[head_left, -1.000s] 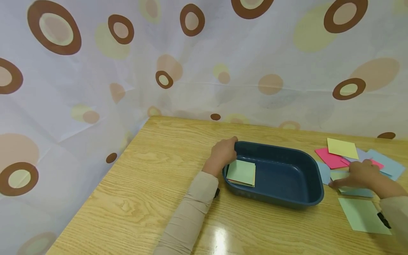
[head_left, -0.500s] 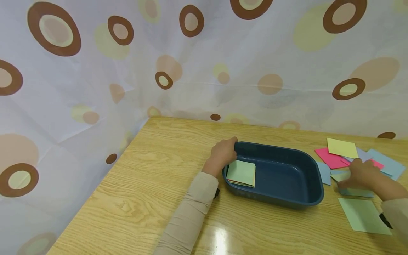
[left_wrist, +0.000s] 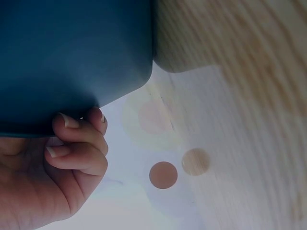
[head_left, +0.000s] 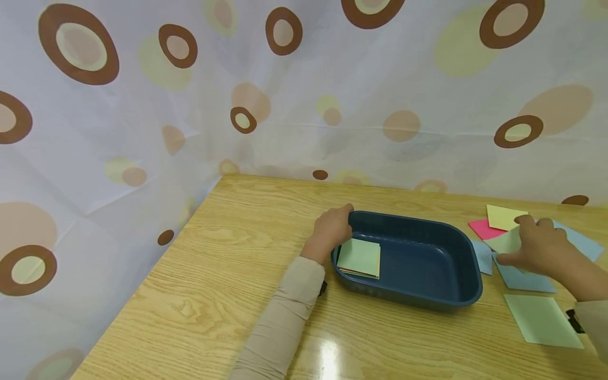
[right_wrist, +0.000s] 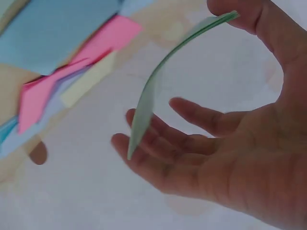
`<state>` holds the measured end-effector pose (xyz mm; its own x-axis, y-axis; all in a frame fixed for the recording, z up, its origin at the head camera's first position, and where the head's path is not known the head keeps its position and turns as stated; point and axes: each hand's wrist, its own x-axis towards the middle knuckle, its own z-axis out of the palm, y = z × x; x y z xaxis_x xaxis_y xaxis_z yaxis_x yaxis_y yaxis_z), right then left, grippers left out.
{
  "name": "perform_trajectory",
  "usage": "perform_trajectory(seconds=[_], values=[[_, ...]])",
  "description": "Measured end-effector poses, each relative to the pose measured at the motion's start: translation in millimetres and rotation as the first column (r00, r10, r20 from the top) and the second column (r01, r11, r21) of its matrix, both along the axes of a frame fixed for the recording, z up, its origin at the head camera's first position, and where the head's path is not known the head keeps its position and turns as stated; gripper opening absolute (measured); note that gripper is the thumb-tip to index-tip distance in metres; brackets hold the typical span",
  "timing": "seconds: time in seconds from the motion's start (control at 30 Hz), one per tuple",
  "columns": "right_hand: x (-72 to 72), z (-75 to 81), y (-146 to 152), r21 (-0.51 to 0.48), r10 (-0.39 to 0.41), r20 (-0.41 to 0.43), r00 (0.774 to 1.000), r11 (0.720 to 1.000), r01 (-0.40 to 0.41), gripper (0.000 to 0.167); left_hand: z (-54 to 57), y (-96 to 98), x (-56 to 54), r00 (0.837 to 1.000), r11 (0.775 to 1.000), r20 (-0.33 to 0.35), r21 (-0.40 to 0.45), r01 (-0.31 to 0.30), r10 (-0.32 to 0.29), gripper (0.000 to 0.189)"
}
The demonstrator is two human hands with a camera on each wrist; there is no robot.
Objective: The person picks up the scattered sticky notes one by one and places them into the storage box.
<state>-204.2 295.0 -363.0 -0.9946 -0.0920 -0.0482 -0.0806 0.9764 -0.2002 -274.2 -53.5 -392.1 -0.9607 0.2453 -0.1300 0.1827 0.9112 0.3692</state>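
My left hand [head_left: 332, 228] grips the left rim of a dark blue plastic tray [head_left: 427, 266], its fingers curled over the edge in the left wrist view. Inside the tray, at its left end, lies a small stack of sticky notes [head_left: 359, 257] with a pale green one on top. To the right of the tray, my right hand [head_left: 543, 250] pinches a thin pad of light green sticky notes [right_wrist: 152, 81] above the scattered paper. The pad bows in an arc between thumb and fingers.
Beneath and around my right hand lie yellow notes [head_left: 505, 216], pink notes [head_left: 485, 229] and blue notes [head_left: 527, 281]. Nearer me is a pale green square [head_left: 543, 319]. A spotted curtain [head_left: 294, 142] hangs along the back and left of the wooden table [head_left: 204, 295].
My right hand has picked up the light green notes and raised them off the blue ones, moving slightly away from me. The left hand and tray have stayed put.
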Motion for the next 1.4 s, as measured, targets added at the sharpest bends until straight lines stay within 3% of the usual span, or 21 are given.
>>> perform_trajectory(seconds=[0.13,0.2,0.5,0.73,0.93,1.17,1.4], values=[[1.9,14.7,-23.7,-0.046,0.052,-0.139,0.989,0.997,-0.059,0.091,0.5,-1.1,0.2,1.0,1.0,-0.002,0.007,0.0,0.0,0.047],[1.7,22.0,-35.9,-0.071,0.077,-0.156,0.985,0.994,-0.089,0.095,0.5,-1.6,0.4,1.0,1.0,-0.005,0.011,-0.001,0.001,0.047],[-2.4,33.9,-87.3,-0.179,0.167,-0.096,0.981,0.967,-0.182,0.091,-0.6,-1.8,0.8,1.0,1.0,-0.001,0.013,0.001,-0.001,0.047],[-7.5,30.7,-124.7,-0.146,0.285,-0.065,0.956,0.945,-0.291,0.082,0.9,-0.9,0.6,1.0,1.0,0.008,0.018,0.007,-0.007,0.046],[-12.3,25.3,-151.9,-0.221,0.407,0.046,0.912,0.895,-0.388,0.073,0.4,-1.9,-0.1,1.0,1.0,0.0,0.023,0.014,-0.014,0.046],[-22.4,15.3,-178.1,-0.252,0.544,0.169,0.822,0.83,-0.497,0.068,0.1,-3.4,-1.3,1.0,0.999,0.013,0.027,0.022,-0.022,0.047],[-29.3,7.8,-197.6,-0.16,0.609,0.22,0.762,0.793,-0.588,0.065,1.7,-2.6,-1.4,0.999,1.0,0.033,0.022,0.023,-0.023,0.05]])
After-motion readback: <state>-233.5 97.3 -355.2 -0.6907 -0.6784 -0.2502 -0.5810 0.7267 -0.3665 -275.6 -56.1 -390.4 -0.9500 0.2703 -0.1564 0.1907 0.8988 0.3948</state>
